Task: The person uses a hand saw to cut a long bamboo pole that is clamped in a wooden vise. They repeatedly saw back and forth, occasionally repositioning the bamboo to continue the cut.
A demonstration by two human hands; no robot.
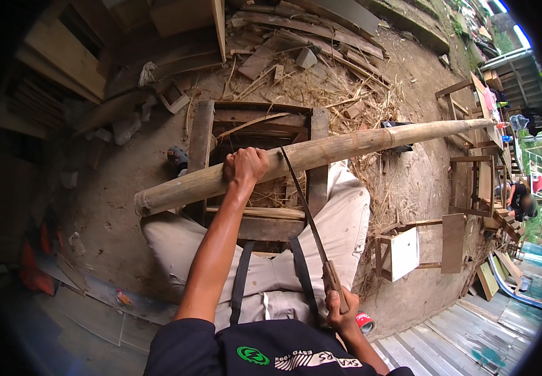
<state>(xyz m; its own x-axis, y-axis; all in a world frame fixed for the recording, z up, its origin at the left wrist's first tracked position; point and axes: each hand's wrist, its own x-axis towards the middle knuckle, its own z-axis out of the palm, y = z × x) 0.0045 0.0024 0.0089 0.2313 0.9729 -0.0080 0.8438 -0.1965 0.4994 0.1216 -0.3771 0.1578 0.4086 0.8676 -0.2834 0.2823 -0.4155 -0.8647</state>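
Observation:
A long bamboo pole [358,144] lies slantwise across a low wooden frame [318,128], its near end at the left and its thinner end far off to the right. From above, my left hand [246,166] is closed round the pole, left of the middle of the frame. Low on the right, my right hand [341,308] grips the wooden handle of a hand saw [310,220]. The long, tapering blade points up and away, its tip against the pole just right of my left hand. Whether it has cut into the bamboo cannot be made out.
My legs [180,241] straddle the frame. Behind it lie wood scraps [264,59] and shavings. At right are a small white-topped stool [402,254], wooden furniture frames [471,178] and a seated person [521,200]. A red can [365,322] stands beside my right hand.

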